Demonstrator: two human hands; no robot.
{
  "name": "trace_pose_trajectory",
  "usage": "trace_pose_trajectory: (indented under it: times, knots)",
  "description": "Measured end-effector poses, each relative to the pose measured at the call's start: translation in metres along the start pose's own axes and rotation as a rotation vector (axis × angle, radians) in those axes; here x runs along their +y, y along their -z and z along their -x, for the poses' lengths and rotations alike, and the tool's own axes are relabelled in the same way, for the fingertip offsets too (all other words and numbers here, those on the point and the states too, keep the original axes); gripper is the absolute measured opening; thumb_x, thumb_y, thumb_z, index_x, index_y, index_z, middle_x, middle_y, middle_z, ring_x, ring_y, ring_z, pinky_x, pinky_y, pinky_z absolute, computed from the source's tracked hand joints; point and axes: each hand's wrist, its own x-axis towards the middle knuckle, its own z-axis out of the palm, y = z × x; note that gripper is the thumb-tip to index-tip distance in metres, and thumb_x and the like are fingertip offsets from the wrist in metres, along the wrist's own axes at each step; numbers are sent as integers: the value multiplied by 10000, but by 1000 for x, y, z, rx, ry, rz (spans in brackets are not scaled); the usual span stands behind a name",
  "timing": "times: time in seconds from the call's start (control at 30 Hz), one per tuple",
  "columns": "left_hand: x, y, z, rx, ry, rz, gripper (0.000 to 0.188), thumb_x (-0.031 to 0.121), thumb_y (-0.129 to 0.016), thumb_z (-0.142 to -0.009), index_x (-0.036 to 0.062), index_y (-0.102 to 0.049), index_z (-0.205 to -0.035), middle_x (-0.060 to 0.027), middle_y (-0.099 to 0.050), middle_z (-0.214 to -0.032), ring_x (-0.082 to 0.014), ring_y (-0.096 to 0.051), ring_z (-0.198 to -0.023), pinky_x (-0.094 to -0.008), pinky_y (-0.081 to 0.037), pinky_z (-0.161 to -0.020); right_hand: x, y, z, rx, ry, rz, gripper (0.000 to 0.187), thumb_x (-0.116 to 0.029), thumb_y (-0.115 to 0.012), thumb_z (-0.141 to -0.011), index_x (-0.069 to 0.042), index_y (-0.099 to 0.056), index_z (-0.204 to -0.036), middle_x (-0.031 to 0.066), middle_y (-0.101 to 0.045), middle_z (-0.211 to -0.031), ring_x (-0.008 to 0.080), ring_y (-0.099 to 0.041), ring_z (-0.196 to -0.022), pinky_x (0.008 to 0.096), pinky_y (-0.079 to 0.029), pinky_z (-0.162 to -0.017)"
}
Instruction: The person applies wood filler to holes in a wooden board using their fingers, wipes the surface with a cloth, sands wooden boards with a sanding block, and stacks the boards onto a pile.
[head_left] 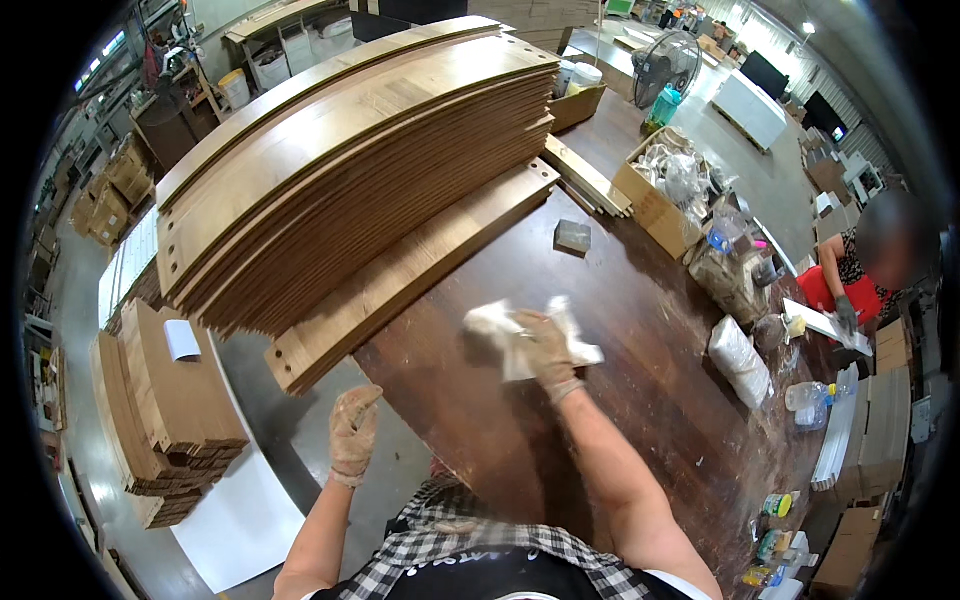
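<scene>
My right hand [545, 352], in a worn work glove, presses a crumpled white cloth [490, 325] against the dark brown tabletop [470, 420]. The cloth spreads out on both sides of the fingers and is slightly blurred. My left hand [354, 436], also gloved, hangs just off the table's left edge with its fingers curled in; nothing shows in it. Beyond it rises a tall stack of long wooden boards [370, 150] with holes at their ends. A small dark grey block [572, 237] lies on the table past the cloth.
Narrow wooden strips [585, 178] lie beside an open carton [655, 200] of plastic-wrapped items. A white wrapped bundle [740, 362] and bottles [808, 397] line the right side. More boards [175, 390] are stacked at left. A co-worker [865, 260] handles a white piece across the table.
</scene>
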Motion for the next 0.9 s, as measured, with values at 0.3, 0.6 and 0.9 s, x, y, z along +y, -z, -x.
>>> trace_pose_trajectory:
  times: [0.3, 0.6, 0.9]
  knots:
    - [4, -16, -29, -96, 21, 70, 236, -13, -614, -876, 61, -712, -1078, -139, -708, -1078, -344, -658, -1010, -422, -515, -915, 83, 56, -190, 470, -174, 761, 366, -254, -527, -998, 63, -631, -1149, 222, -668, -1139, 362, -635, -1042, 441, -498, -904]
    - [16, 12, -34, 26, 89, 16, 247, -43, -620, -869, 29, -708, -1088, -144, -699, -1100, -340, -650, -1048, -420, -509, -933, -146, -171, -34, -720, 69, 593, 402, -108, -536, -911, 101, -595, -1250, 303, -662, -1114, 427, -668, -991, 517, -513, -937]
    - [31, 18, -29, 110, 10, 75, 245, -61, -621, -858, 32, -713, -1065, -122, -697, -1095, -303, -652, -1036, -412, -499, -948, -137, -78, -76, -386, 149, 287, 415, -204, -605, -889, -60, -641, -1276, 101, -693, -1232, 300, -630, -1168, 437, -549, -965]
